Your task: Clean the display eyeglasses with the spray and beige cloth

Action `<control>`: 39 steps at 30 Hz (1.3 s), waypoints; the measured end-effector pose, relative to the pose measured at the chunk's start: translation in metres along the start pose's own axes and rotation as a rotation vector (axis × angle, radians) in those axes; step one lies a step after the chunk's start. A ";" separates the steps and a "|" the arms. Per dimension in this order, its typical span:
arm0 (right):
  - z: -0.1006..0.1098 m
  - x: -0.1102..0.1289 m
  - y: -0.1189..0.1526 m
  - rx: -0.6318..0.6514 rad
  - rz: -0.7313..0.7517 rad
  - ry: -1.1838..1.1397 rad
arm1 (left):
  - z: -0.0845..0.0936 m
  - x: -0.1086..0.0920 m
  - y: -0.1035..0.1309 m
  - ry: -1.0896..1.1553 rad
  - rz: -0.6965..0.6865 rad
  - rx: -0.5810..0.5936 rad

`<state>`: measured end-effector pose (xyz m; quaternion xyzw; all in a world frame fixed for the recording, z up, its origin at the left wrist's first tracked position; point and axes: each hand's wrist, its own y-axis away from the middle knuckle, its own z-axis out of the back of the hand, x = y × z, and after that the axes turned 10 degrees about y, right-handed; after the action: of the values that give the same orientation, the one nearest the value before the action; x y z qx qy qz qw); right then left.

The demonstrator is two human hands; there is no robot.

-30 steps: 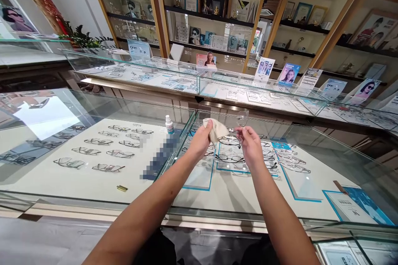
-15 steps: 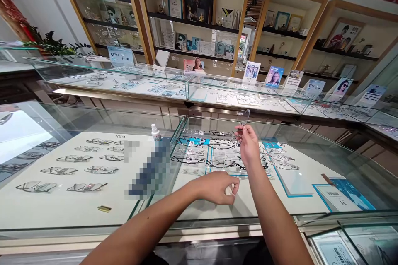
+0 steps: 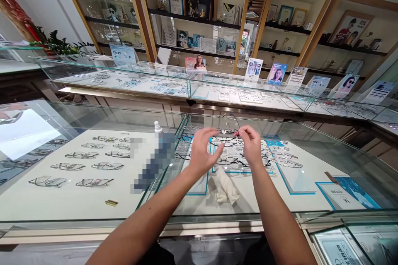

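Around the cloth (image 3: 226,190), the glass surface (image 3: 248,190) lies open to either side, its near edge in front, a divider (image 3: 162,174) farther left. Beyond the cloth, the right grip (image 3: 251,145) pinches thin, dark glasses (image 3: 238,121); the left grip (image 3: 203,147) is released, fingers curved.

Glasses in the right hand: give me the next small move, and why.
Probably bring the left hand in to steady the glasses: it looks open and empty nearby, only the right hand pinches them, and the cloth lies on the glass counter.
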<state>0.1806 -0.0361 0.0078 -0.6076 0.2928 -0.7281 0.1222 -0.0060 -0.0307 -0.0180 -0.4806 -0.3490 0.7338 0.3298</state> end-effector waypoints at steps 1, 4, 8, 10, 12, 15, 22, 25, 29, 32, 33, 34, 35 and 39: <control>0.001 0.003 0.001 0.037 0.018 0.062 | 0.004 0.005 -0.003 -0.050 -0.024 -0.084; 0.002 0.009 0.002 0.146 0.044 0.169 | 0.011 0.015 -0.009 -0.147 -0.095 -0.135; 0.002 0.011 0.002 0.281 0.000 0.110 | 0.011 0.018 -0.008 -0.154 -0.132 -0.070; 0.003 0.010 0.002 0.314 -0.016 0.097 | 0.010 0.017 -0.007 -0.154 -0.120 -0.054; 0.003 0.010 0.001 0.337 -0.022 0.100 | 0.010 0.016 -0.006 -0.161 -0.092 -0.046; 0.005 0.009 0.001 0.365 -0.036 0.091 | 0.009 0.014 -0.006 -0.166 -0.042 -0.038; 0.006 0.008 0.000 0.134 0.029 0.148 | 0.009 0.011 -0.008 -0.100 0.055 -0.157; 0.001 0.006 0.005 -0.056 0.093 0.279 | 0.010 0.011 -0.009 -0.056 0.171 -0.268; -0.012 0.015 0.014 -0.135 0.139 0.380 | 0.016 0.004 -0.018 -0.011 0.230 -0.385; -0.017 0.038 0.012 -0.161 0.178 0.421 | 0.027 -0.014 -0.038 0.010 0.192 -0.411; -0.017 0.049 0.008 -0.186 0.209 0.433 | 0.031 -0.023 -0.048 0.009 0.158 -0.419; -0.016 0.061 0.003 -0.210 0.239 0.443 | 0.036 -0.033 -0.059 0.010 0.124 -0.426; -0.015 0.074 -0.004 -0.237 0.276 0.451 | 0.040 -0.043 -0.071 0.017 0.087 -0.434; -0.010 0.123 -0.024 -0.356 0.383 0.483 | 0.049 -0.082 -0.108 0.075 0.015 -0.451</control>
<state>0.1473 -0.0795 0.1210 -0.3638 0.5442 -0.7521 0.0759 -0.0094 -0.0495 0.1249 -0.5716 -0.4880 0.6214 0.2214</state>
